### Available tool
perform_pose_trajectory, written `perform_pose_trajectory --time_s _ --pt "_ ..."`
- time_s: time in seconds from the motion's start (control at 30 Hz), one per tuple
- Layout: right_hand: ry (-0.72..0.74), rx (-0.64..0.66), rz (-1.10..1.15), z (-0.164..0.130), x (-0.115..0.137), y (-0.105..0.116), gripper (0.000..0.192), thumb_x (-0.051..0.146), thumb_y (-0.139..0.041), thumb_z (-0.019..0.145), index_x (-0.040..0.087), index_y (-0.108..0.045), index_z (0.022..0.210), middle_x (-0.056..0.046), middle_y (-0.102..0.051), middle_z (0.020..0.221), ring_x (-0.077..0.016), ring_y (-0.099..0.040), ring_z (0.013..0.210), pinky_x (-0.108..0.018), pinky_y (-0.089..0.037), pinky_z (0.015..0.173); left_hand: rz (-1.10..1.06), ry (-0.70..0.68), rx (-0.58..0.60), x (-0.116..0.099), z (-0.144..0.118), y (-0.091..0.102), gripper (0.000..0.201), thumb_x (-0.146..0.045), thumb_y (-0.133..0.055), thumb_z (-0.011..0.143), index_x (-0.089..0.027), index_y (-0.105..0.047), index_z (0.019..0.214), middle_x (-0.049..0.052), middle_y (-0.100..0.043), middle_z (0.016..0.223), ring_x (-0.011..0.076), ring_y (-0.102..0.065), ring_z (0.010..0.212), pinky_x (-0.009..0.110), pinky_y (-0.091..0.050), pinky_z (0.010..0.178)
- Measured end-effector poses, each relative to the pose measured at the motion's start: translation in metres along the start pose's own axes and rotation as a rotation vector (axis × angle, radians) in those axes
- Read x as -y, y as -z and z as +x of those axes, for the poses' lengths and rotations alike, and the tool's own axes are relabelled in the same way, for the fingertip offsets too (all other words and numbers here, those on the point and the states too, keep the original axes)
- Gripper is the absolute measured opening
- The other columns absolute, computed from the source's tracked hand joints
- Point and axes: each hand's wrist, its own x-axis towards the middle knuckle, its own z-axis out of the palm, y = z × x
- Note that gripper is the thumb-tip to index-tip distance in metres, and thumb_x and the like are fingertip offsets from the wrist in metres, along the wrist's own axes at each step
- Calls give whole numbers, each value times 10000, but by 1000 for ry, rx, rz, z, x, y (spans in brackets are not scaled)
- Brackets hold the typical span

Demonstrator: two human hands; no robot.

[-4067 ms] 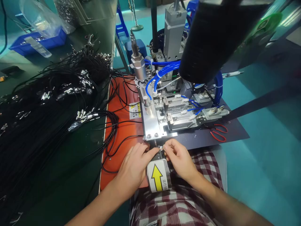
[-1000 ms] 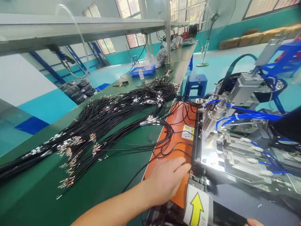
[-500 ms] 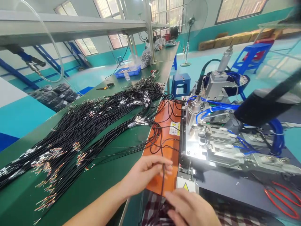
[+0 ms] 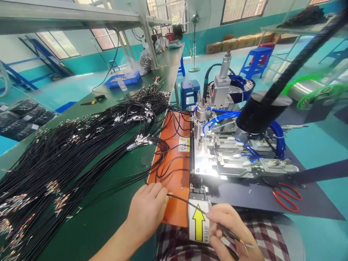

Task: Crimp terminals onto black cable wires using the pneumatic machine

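Observation:
My left hand [image 4: 146, 212] pinches a thin black cable [image 4: 190, 206] at the near edge of the orange mat [image 4: 174, 170]. The cable runs rightward and down across the yellow-arrow label [image 4: 199, 226] into my right hand [image 4: 231, 228], which grips it further along near its end. Both hands sit just in front of the metal machine [image 4: 220, 156] with blue air hoses. A large pile of black cables [image 4: 76, 152] with metal tips lies on the green bench [image 4: 114, 214] to the left.
Red-handled scissors [image 4: 286, 195] lie on the dark mat right of the machine. A blue tray [image 4: 122, 79] and pliers [image 4: 94, 99] sit far back on the bench. Blue stools [image 4: 190, 90] and a fan stand on the teal floor behind. A black hose [image 4: 272, 98] crosses the upper right.
My view has swung from the cable pile back toward the machine. My left hand picked one cable off the mat, and my right hand came up and took hold of its other part.

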Motion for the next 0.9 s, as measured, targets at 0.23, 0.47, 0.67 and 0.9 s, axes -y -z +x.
perform_pose_trajectory --time_s 0.23,0.47,0.67,0.9 --pt "-301 9 174 15 3 -6 296 495 -662 764 203 -676 810 -18 -608 612 -172 -579 555 -301 -508 566 -563 48 243 -16 0 3 282 -220 -442 889 -223 -560 1146 79 -645 951 222 -583 854 325 -477 724" --pt "-331 -6 175 18 -10 -5 210 384 -672 782 175 -656 778 -4 -611 653 -121 -533 552 -238 -450 534 -1117 259 385 -43 3 -7 316 -223 -399 930 -274 -472 1233 37 -639 964 177 -597 842 261 -489 725" --pt "-377 -6 232 24 -18 10 228 378 -633 821 185 -649 940 2 -597 730 -102 -499 548 -229 -425 529 -1593 475 486 -52 21 -13 276 -271 -429 931 -236 -460 1203 15 -597 804 120 -525 634 215 -416 558" --pt "-393 -23 236 32 -1 14 336 504 -667 750 171 -624 770 18 -579 632 -96 -480 493 -235 -407 516 -1832 604 563 -51 32 -17 333 -276 -458 923 -159 -459 1235 4 -594 737 58 -381 498 207 -321 505"
